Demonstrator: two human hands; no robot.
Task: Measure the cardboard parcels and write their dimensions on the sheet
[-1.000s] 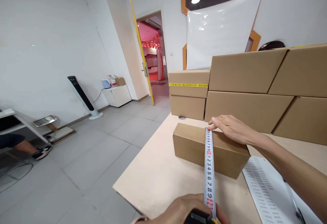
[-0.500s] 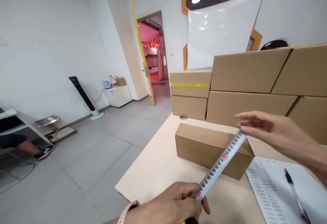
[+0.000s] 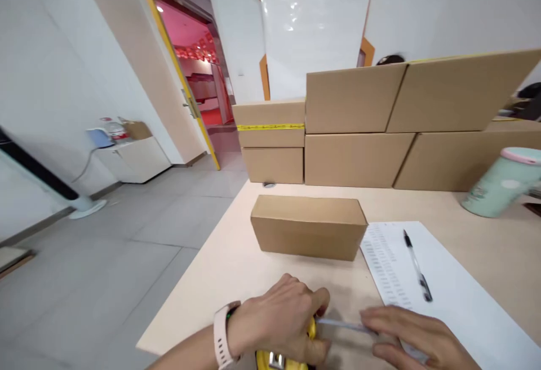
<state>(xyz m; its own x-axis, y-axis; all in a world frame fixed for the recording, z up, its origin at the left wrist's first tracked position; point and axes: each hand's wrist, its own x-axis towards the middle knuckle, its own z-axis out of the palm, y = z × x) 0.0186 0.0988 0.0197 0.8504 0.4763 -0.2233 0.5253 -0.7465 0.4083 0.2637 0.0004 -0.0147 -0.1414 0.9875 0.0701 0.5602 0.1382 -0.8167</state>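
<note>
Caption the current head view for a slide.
The left hand grips a yellow tape measure, its blade extended toward the right hand, a small cardboard box just beyond.

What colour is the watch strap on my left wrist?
The watch strap is pale pink, best seen in the head view.

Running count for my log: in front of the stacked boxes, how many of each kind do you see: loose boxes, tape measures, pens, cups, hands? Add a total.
Loose box: 1
Tape measure: 1
Pen: 1
Cup: 1
Hands: 2 (left hand, right hand)
Total: 6
</note>
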